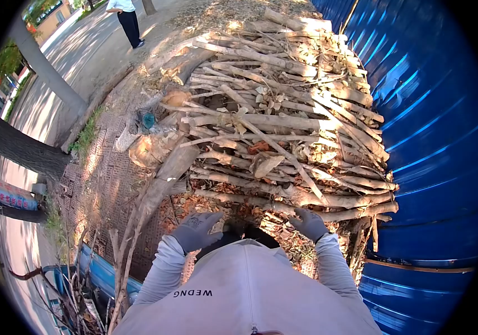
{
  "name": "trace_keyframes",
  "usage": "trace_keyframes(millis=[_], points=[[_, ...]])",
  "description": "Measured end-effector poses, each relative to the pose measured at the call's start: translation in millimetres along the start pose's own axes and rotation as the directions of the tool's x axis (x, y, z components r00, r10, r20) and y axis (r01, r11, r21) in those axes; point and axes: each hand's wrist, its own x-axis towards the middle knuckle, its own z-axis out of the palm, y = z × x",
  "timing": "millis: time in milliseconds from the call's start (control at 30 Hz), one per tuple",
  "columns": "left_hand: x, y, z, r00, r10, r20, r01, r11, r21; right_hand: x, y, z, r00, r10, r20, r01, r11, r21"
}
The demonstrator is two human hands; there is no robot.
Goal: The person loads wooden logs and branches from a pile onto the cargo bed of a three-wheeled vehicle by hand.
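Note:
A grey work glove covers my left hand (197, 230), which hangs just in front of my body over leaf litter (178, 209). Its fingers are apart and nothing is in them. My right hand (309, 224), gloved the same way, hovers by the nearest log (356, 214) of the pile; its fingers look spread, and whether they touch the wood I cannot tell. Ahead of both hands lies a wide stack of cut branches (272, 120). One thin pole (283, 153) lies diagonally across the top, near a curled dry leaf (267, 165).
Along the right runs a blue corrugated metal fence (429, 151). A thick forked branch (163, 181) slants down on the left, over brick paving (102, 167). Loose twigs (91, 304) stand by a blue metal edge (107, 271). Another person (129, 25) stands near the road.

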Motion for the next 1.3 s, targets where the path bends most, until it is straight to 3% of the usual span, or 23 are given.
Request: trace_keyframes(millis=[67, 100, 167, 200, 300, 367, 400, 433, 500, 533, 600, 667, 700, 800, 833, 900, 933, 967, 1033, 1067, 1133, 1233, 1300], points=[[-12.3, -9.4, -10.4, 0.999, -0.044, 0.033, 0.04, 0.994, 0.1, 18.3, -12.0, 25.3, 0.999, -0.031, -0.029, 0.034, 0.992, 0.118], [37.5, 19.6, 45.6, 0.999, 0.026, 0.02, -0.024, 0.995, -0.1, -15.0, 33.0, -41.9, 0.988, 0.153, 0.031, -0.155, 0.986, 0.057], [26.8, -2.5, 16.7, 1.0, -0.024, -0.007, 0.024, 0.998, 0.058, 18.0, 14.9, -14.2, 0.988, 0.054, 0.146, -0.078, 0.984, 0.16], [15.8, -14.6, -3.2, 0.998, -0.065, -0.011, 0.066, 0.994, 0.092, 42.5, -0.5, 6.7, 0.983, 0.006, 0.181, -0.026, 0.994, 0.107], [-1.5, -22.4, -9.3, 0.983, -0.134, -0.128, 0.131, 0.991, -0.034, 100.3, 7.6, 27.8, 0.986, -0.03, 0.166, 0.005, 0.989, 0.15], [-5.7, -23.9, 10.4, 0.945, -0.267, -0.189, 0.225, 0.95, -0.215, 152.8, 17.5, 24.0, 0.996, -0.03, 0.082, 0.022, 0.995, 0.099], [-10.8, -19.8, 16.0, 0.936, -0.27, -0.224, 0.254, 0.962, -0.098, 178.2, 22.8, 26.7, 0.997, -0.073, 0.003, 0.073, 0.994, 0.076], [-13.5, -15.1, 30.3, 0.93, -0.294, -0.222, 0.274, 0.955, -0.115, 206.6, 30.4, 22.9, 0.99, -0.119, -0.077, 0.122, 0.992, 0.043], [-22.2, -5.7, 56.0, 0.866, -0.447, -0.223, 0.44, 0.894, -0.084, 271.1, 37.6, 31.6, 0.982, -0.071, -0.176, 0.071, 0.997, -0.006], [-15.5, -0.9, 61.7, 0.858, -0.465, -0.22, 0.429, 0.882, -0.193, 300.5, 30.3, 18.4, 0.968, -0.135, -0.214, 0.141, 0.99, 0.015], [-8.4, 18.4, 64.6, 0.845, -0.511, -0.156, 0.475, 0.852, -0.22, 348.7, 14.1, 9.0, 0.951, -0.194, -0.242, 0.212, 0.976, 0.049], [5.4, 33.7, 71.2, 0.84, -0.539, -0.067, 0.502, 0.818, -0.279, 390.2, 11.5, 12.0, 0.979, -0.072, -0.192, 0.027, 0.974, -0.225], [14.3, 46.8, 73.0, 0.834, -0.55, -0.055, 0.515, 0.809, -0.285, 400.6, 15.0, 8.4, 0.982, -0.072, -0.174, 0.031, 0.973, -0.227], [45.3, 62.4, 68.1, 0.827, -0.554, -0.097, 0.501, 0.805, -0.319, 442.5, 2.8, -5.7, 0.975, 0.098, 0.198, -0.059, 0.979, -0.194], [58.6, 66.9, 67.4, 0.823, -0.559, -0.101, 0.503, 0.8, -0.327, 446.9, 4.3, -17.5, 0.975, 0.093, 0.2, -0.051, 0.978, -0.202], [81.8, 73.6, 66.9, 0.841, -0.515, -0.167, 0.443, 0.831, -0.335, 450.8, 0.0, -40.5, 0.952, -0.053, 0.301, 0.136, 0.955, -0.262], [94.7, 72.1, 65.7, 0.859, -0.459, -0.228, 0.392, 0.875, -0.285, 447.4, -11.7, -60.1, 0.935, -0.037, 0.352, 0.127, 0.963, -0.237], [104.5, 70.2, 62.2, 0.855, -0.46, -0.238, 0.391, 0.875, -0.285, 450.5, -7.7, -65.1, 0.937, -0.045, 0.347, 0.135, 0.961, -0.24], [132.7, 71.6, 42.7, 0.872, -0.465, -0.152, 0.404, 0.86, -0.312, 439.7, 13.2, -76.1, 0.973, -0.139, 0.184, 0.124, 0.988, 0.092], [146.0, 71.6, 31.5, 0.88, -0.449, -0.153, 0.383, 0.863, -0.33, 429.8, 26.4, -90.9, 0.968, -0.236, 0.08, 0.223, 0.964, 0.142], [171.2, 66.7, 14.9, 0.902, -0.398, -0.17, 0.338, 0.893, -0.297, 412.4, 61.3, -108.7, 0.983, -0.167, 0.073, 0.137, 0.943, 0.302], [217.7, 56.5, 6.7, 0.943, -0.313, -0.118, 0.275, 0.926, -0.259, 360.7, 89.0, -150.8, 0.976, -0.205, 0.078, 0.169, 0.928, 0.333], [266.1, 59.6, -13.5, 0.934, -0.341, 0.106, 0.342, 0.768, -0.541, 321.9, 84.6, -181.3, 0.903, -0.399, -0.158, 0.407, 0.913, 0.023]])
